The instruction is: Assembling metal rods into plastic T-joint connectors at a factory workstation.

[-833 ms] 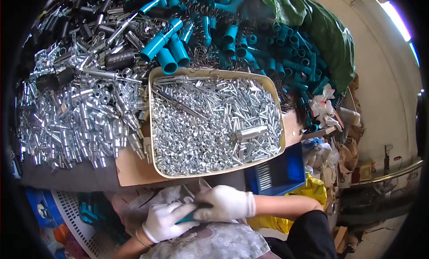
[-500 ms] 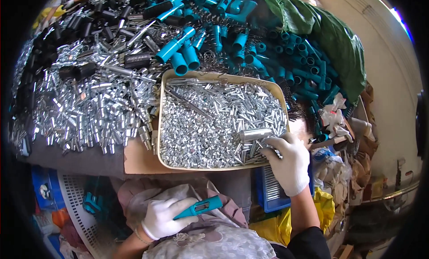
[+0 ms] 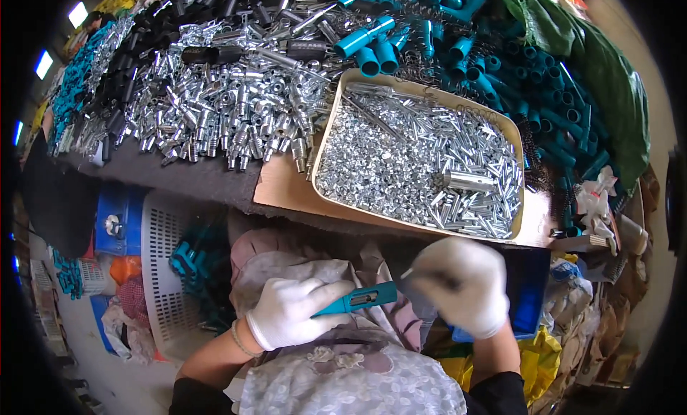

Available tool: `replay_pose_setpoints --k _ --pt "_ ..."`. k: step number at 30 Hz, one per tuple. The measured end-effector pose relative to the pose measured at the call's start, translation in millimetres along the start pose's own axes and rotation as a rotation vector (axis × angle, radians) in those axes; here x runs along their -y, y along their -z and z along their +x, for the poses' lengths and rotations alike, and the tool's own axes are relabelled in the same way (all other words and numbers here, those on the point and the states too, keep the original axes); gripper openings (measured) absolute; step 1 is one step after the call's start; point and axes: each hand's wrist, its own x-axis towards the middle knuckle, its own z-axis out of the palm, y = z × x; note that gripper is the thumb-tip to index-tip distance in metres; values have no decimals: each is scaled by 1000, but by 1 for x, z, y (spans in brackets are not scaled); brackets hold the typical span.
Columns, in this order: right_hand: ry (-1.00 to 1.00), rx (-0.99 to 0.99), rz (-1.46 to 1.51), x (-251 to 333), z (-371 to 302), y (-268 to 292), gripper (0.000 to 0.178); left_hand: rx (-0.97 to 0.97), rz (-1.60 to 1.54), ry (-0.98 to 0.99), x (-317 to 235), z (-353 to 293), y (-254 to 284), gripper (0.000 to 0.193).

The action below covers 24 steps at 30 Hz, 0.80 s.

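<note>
My left hand, in a white glove, is closed around a teal tubular housing over my lap. Its long side slot faces up, and metal shows inside. My right hand, also gloved, is blurred by motion just right of the housing's end, apart from it. Its fingers look curled together, and a small pale tip sticks out toward the housing; what it belongs to is too smeared to tell. Beyond my hands stands a cream tray of small metal pieces and pins, with a larger metal cylinder on top.
Shiny metal fittings are heaped at left on the bench, with teal housings at right beside a green cloth. A white perforated basket holding teal parts stands below left. A blue bin sits below the tray's right side.
My right hand has left the tray's near right corner and come down toward the teal housing. The housing's slot now faces up more. The whole view has shifted to the left.
</note>
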Motion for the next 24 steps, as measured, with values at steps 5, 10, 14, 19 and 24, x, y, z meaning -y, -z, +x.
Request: replay_pose_setpoints --k 5,10,14,19,24 --pt "380 231 -142 -17 -10 -48 20 10 54 0 -5 1 0 47" --pt "473 223 -263 -20 -10 -59 18 24 71 18 -3 2 -2 50" --pt "416 270 -317 -3 -13 -61 18 27 61 19 -1 1 -7 49" --pt "243 489 -600 25 -12 -57 15 98 31 38 -4 -3 -12 46" --pt "225 500 -512 16 -5 -51 16 76 56 19 -3 -1 -10 46"
